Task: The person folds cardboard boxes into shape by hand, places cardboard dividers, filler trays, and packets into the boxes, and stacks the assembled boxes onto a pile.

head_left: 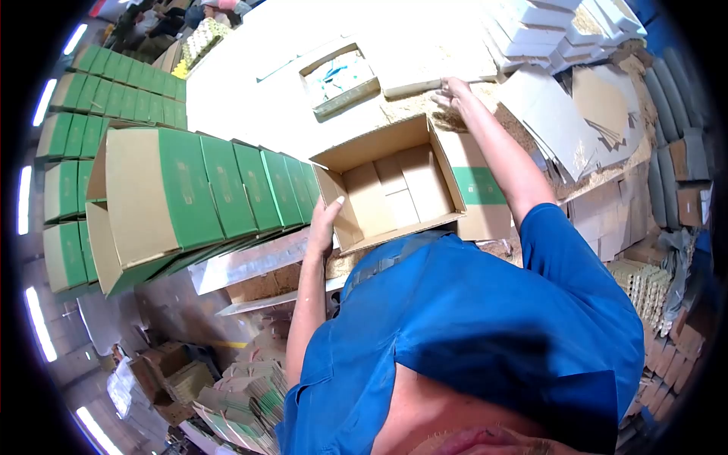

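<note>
Open carton: directly in front of torso, near side of white surface, opening up, interior w/ visible base flaps. L hand grips the carton's L wall, thumb inside, other fingers outside. R hand is extended beyond the carton's far R corner, next to white slab; fingers partly bent, but cannot tell if grasping. Adj. items: row of green/brown cartons at L; shallow box w/ blue-green contents, beyond carton; loose cardboard sheets, far R.
</note>
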